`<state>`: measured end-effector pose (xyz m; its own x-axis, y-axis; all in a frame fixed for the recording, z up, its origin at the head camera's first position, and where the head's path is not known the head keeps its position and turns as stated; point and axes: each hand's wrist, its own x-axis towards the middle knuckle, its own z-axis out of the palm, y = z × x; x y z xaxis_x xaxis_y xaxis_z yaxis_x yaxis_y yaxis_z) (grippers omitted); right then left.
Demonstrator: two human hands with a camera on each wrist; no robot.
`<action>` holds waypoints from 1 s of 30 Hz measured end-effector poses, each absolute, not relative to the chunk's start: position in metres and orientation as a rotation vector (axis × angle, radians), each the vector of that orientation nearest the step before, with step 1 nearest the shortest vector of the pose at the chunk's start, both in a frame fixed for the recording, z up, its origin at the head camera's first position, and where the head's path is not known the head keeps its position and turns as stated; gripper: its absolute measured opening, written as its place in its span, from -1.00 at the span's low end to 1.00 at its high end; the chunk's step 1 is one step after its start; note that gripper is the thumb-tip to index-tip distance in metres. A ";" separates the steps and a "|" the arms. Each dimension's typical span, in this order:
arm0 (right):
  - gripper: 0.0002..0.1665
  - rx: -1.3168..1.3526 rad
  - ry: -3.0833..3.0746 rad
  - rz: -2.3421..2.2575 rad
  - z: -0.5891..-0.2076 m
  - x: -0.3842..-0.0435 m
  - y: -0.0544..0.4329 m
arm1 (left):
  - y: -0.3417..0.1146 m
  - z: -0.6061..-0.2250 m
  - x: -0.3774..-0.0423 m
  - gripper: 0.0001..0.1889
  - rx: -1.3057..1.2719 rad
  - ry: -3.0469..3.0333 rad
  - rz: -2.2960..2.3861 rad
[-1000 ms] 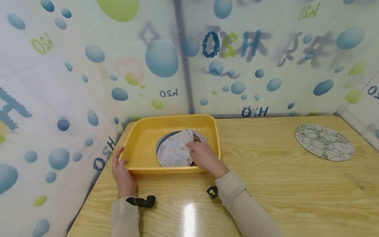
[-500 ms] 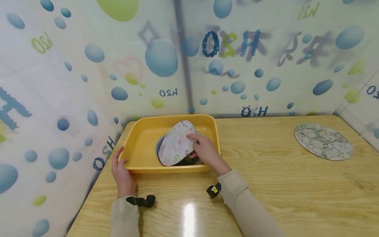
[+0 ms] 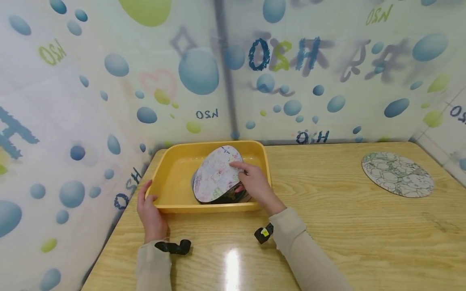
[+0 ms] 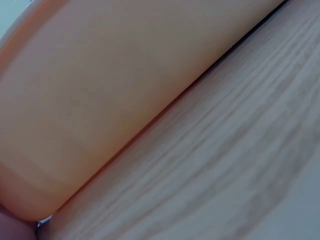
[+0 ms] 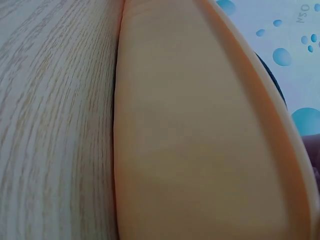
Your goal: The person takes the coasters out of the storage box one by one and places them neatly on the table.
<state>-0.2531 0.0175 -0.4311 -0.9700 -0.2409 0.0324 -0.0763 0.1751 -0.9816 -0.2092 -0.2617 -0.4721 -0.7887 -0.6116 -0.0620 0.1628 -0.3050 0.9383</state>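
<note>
My left hand grips the front left corner of the yellow tray, its thumb over the rim. Inside the tray, my right hand pinches the right edge of a thin oval mat with a pale, colourful drawing. Its index finger lies on top, and other fingers reach under the edge. The mat is tilted, with its right side raised. Beneath it shows a dark printed piece, mostly hidden. Both wrist views are filled by the tray's outer wall and the wooden table.
On the right of the table lies another oval mat with a line drawing in green and grey. A wall sheet with blue and green drops stands behind the tray and along the left.
My right hand has lifted the right side of the pale mat and shifted slightly to the right, uncovering more of the dark piece below. The left hand has stayed at the tray corner.
</note>
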 end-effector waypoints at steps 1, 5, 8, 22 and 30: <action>-0.54 -0.314 2.296 -1.921 -0.431 -0.253 0.017 | -0.262 -0.472 -0.209 -0.50 0.572 -1.455 -2.127; -0.56 -0.310 2.268 -1.937 -0.426 -0.250 0.018 | -0.262 -0.473 -0.209 -0.50 0.567 -1.452 -2.123; -0.57 -0.303 2.255 -1.941 -0.416 -0.245 0.019 | -0.262 -0.473 -0.209 -0.50 0.566 -1.452 -2.118; -0.60 -0.342 2.259 -2.013 -0.430 -0.256 0.025 | -0.263 -0.472 -0.209 -0.49 0.568 -1.453 -2.129; -0.58 -0.385 2.251 -2.049 -0.428 -0.260 0.035 | -0.263 -0.472 -0.209 -0.49 0.564 -1.467 -2.120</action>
